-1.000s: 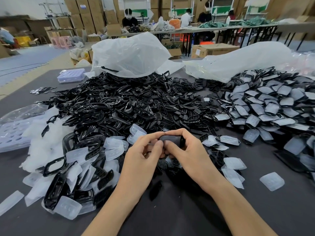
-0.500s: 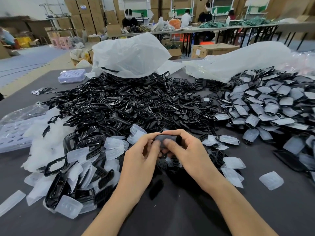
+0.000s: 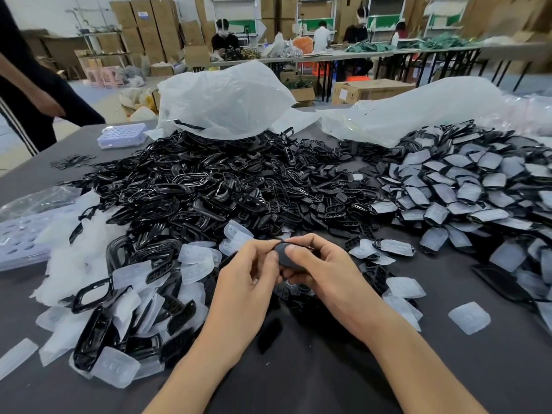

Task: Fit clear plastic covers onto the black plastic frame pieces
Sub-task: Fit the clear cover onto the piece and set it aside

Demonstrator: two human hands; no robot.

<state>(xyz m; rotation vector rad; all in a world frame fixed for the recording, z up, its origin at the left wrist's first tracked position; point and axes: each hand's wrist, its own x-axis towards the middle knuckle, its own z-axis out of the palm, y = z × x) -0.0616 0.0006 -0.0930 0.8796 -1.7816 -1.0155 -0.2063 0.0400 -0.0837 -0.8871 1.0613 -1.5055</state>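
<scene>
Both hands meet over the near middle of the dark table. My left hand and my right hand pinch one black frame piece with a clear cover on it, thumbs on top; most of it is hidden by the fingers. A big heap of bare black frames lies behind the hands. Loose clear covers are scattered to the left and right of the hands. A pile of covered frames fills the right side.
Two crumpled clear plastic bags lie at the back of the table. A lilac tray sits at the back left, another tray at the left edge. A person in dark clothes stands at the far left.
The piece has turned in my fingers and sits a little lower between both thumbs. A person has stepped into view at the far left.
</scene>
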